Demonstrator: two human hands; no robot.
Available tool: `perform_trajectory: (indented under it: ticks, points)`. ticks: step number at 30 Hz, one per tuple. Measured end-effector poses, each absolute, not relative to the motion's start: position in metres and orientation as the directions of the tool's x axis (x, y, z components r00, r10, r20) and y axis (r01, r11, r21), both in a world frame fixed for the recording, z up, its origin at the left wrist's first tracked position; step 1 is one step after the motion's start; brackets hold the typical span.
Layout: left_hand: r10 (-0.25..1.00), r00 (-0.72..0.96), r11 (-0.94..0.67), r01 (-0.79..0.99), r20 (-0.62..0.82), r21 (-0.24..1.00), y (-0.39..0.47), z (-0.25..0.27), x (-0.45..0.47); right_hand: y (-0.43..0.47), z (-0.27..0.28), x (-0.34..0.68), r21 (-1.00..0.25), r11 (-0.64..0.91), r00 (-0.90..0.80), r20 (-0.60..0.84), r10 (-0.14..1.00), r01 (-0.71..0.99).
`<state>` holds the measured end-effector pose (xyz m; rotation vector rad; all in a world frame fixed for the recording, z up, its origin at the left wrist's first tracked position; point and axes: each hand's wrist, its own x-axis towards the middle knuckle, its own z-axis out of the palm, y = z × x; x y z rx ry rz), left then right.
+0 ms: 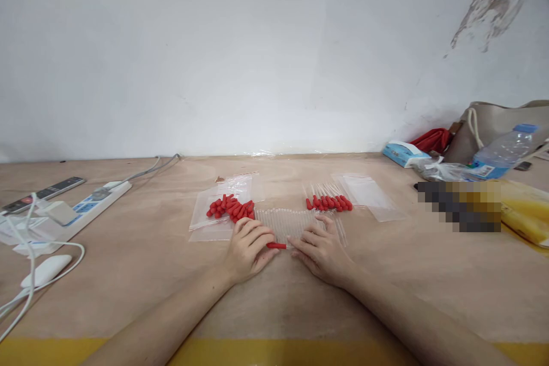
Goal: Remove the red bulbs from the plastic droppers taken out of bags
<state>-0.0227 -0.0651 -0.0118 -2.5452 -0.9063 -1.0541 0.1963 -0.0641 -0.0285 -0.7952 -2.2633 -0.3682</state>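
My left hand (pixel 253 249) is closed on a red rubber dropper bulb (pixel 277 246), which lies sideways with its end pointing right. Close by, my right hand (pixel 319 249) has its fingers bent together at the bulb's end, around what looks like a thin glass tube mostly hidden by the fingers. Behind both hands lies a row of clear glass tubes (pixel 281 223) side by side. A pile of loose red bulbs (pixel 231 207) rests on a clear plastic bag (pixel 199 223) to the left. Several droppers with red bulbs fitted (pixel 330 202) lie behind my right hand.
Another clear bag (pixel 371 197) lies at the right. On the far left are a power strip (pixel 98 206), a remote control (pixel 47 191) and white cables (pixel 30 274). A tissue pack (pixel 405 153), a plastic bottle (pixel 508 151) and a yellow package (pixel 525 211) are on the right.
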Motion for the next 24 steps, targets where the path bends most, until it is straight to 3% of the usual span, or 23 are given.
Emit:
perform_trajectory:
  ticks: [6,24]
  points:
    - [0.485,0.628,-0.785,0.619,0.609,-0.013,-0.065,-0.013,-0.019,-0.068,-0.026,0.193,0.045,0.776,-0.575,0.699,0.426,0.629]
    - [0.479,0.679,-0.812,0.584,0.556,-0.013,-0.078,-0.004,-0.017,-0.08,-0.029,0.205,0.178,0.79,-0.624,0.721,0.301,0.587]
